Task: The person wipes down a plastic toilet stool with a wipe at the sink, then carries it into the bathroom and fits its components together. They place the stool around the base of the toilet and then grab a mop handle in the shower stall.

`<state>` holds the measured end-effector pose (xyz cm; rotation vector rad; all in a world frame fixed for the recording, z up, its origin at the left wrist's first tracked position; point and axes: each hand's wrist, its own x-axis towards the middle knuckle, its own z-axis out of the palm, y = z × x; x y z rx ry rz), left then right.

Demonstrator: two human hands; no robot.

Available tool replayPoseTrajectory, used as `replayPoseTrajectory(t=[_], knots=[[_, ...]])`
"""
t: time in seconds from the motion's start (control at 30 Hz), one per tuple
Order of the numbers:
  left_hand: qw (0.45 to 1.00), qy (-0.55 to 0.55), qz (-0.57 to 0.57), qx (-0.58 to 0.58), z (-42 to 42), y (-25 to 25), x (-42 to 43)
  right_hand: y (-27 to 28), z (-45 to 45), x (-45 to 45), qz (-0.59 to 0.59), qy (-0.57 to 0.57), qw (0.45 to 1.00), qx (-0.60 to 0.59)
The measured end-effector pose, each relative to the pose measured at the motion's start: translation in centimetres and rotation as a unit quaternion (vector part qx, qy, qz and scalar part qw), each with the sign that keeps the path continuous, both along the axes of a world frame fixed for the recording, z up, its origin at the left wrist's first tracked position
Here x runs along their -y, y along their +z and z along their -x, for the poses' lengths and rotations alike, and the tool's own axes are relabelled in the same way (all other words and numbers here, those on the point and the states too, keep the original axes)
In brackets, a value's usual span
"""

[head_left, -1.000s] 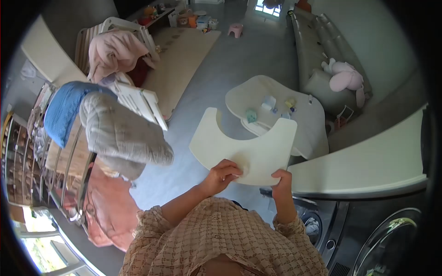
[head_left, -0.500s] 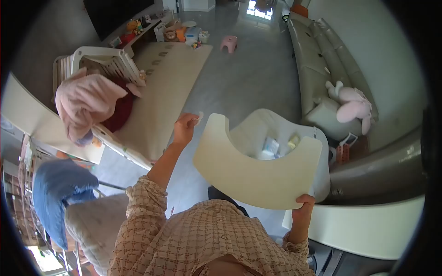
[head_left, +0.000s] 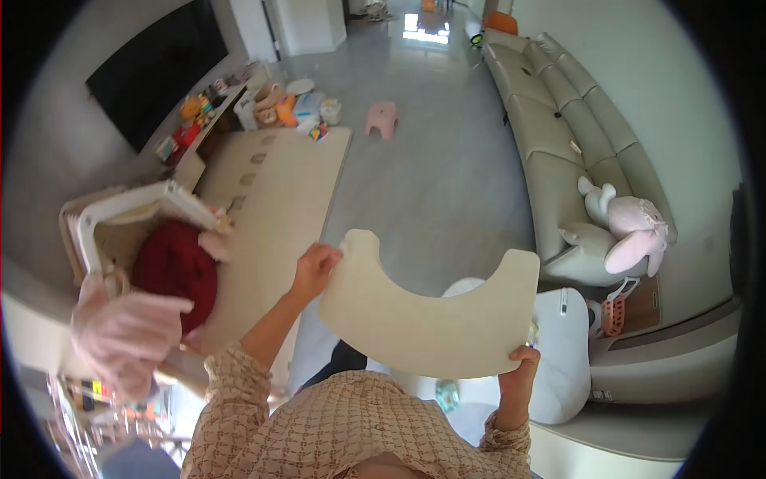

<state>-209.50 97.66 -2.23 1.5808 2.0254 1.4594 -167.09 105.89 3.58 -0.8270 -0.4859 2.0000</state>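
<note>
A cream, flat, smooth board with a deep U-shaped cutout [head_left: 431,335] is held up above a white, round-cornered bench [head_left: 562,383], the cutout turned away from the person. Its near right corner is clamped by the right hand [head_left: 523,363], thumb on top. The left hand [head_left: 314,270] is placed at the board's far left edge, fingers curled; whether the edge is pinched cannot be told. A small teal object [head_left: 447,395] is seen on a white surface, on the person's side of the board.
</note>
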Motion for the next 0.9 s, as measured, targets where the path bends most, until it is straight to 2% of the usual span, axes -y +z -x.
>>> replayPoseTrajectory(t=[0.2,0.27,0.4,0.47,0.53,0.63,0.73,0.83,0.87,0.9], knots=[[0.998,-0.009,0.054,-0.023,8.2,-3.5,-14.1,-1.9,11.6,-13.2,0.018,-0.08,0.994,0.066],[0.997,-0.024,0.069,-0.034,8.8,-4.9,-20.0,-0.8,13.9,-16.4,0.028,-0.119,0.988,0.093],[0.986,-0.144,0.055,0.063,5.3,-5.0,-31.7,-3.2,17.1,-24.4,0.016,-0.225,0.964,0.142],[0.966,-0.244,0.031,0.084,2.8,-3.6,-37.4,-2.6,20.3,-29.9,-0.013,-0.243,0.954,0.174],[0.926,-0.34,0.051,0.153,1.6,-1.3,-42.8,-0.2,23.9,-35.4,-0.057,-0.251,0.938,0.234],[0.867,-0.442,0.072,0.219,3.4,2.2,-52.6,0.2,27.8,-45.2,-0.056,-0.269,0.932,0.234],[0.929,-0.313,0.022,0.194,8.0,3.3,-64.5,0.3,31.3,-55.0,-0.028,-0.231,0.938,0.257],[0.951,-0.251,0.016,0.181,13.3,4.0,-74.0,0.8,36.3,-64.1,-0.048,-0.16,0.949,0.266],[0.941,-0.288,0.029,0.175,14.3,4.1,-75.8,1.4,38.4,-67.3,-0.056,-0.142,0.953,0.26],[0.932,-0.332,-0.041,0.136,15.0,4.8,-77.7,1.9,40.6,-70.6,-0.062,-0.126,0.957,0.255]])
